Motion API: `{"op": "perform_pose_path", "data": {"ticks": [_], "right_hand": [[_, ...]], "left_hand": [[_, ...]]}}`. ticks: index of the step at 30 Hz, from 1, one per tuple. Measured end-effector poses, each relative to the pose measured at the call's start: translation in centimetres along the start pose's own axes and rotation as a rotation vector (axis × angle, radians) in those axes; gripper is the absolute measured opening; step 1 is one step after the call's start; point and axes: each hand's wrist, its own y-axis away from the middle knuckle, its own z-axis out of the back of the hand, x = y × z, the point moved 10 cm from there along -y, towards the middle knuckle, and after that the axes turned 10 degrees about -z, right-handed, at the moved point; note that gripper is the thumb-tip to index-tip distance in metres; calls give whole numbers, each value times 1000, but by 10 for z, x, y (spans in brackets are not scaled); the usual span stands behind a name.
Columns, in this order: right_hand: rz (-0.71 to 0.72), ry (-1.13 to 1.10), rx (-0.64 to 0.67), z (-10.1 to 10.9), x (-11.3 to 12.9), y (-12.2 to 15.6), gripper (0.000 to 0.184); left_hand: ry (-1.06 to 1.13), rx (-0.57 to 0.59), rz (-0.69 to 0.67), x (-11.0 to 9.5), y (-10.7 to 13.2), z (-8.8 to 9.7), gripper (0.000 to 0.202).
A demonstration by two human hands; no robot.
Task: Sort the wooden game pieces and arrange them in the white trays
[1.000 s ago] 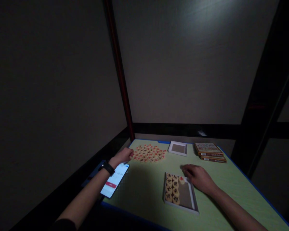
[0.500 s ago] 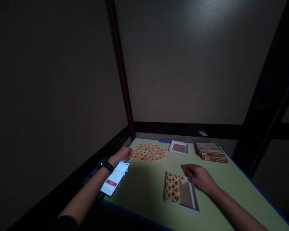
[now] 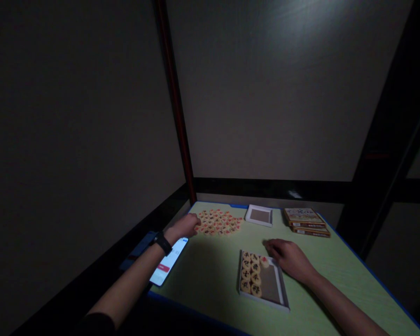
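A spread of round chess pieces [image 3: 220, 222] with red and black marks lies at the far left of the green table [image 3: 213, 275]. My left hand [image 3: 185, 226], a black watch on its wrist, touches the left edge of that spread with fingers curled. A shallow white box tray [image 3: 273, 290] in front holds several pieces in two columns [image 3: 250, 274]. My right hand [image 3: 289, 258] rests palm down at the tray's top right corner, fingers by a red-marked piece [image 3: 263, 261].
A lit phone [image 3: 169, 261] lies at the table's left edge under my left forearm. An empty white box lid [image 3: 259, 215] and a stack of flat game boxes [image 3: 306, 221] sit at the back. Walls close in behind and left.
My left hand has slid a little to the right, further onto the edge of the loose pieces. My right hand has stayed by the tray.
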Motion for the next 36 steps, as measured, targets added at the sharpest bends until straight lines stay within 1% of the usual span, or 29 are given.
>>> {"op": "perform_pose_path", "data": {"ticks": [2,5,16,18,21,24,27,29,31,33,34,36], "right_hand": [[-7,7,6,1,1,0,39],[-3,12,24,2,4,1,37],[12,20,13,3,7,2,34],[10,17,10,3,6,2,35],[15,0,8,2,5,2,37],[18,-13,11,1,4,1,38],[40,-52,1,1,5,2,40],[60,-94,-17,2,7,3,41],[73,-136,-35,5,9,4,42],[80,-170,-45,7,12,6,42],[83,-184,-46,7,13,7,41],[90,-211,-52,7,17,9,39]], "left_hand": [[-37,19,-34,-12,-4,0,27],[-68,47,-22,-18,-8,-2,25],[-121,90,-27,-22,-11,-2,14],[-129,82,-34,-23,-11,0,15],[-141,55,-45,-27,-9,8,18],[-113,2,-59,-40,-10,21,22],[-42,-88,-87,-65,-15,32,21],[24,-154,-87,-83,-22,33,19],[139,-199,-85,-99,-30,25,19],[297,-290,-78,-109,-39,16,26],[386,-340,-79,-114,-44,11,28],[523,-446,-51,-116,-52,1,22]]}}
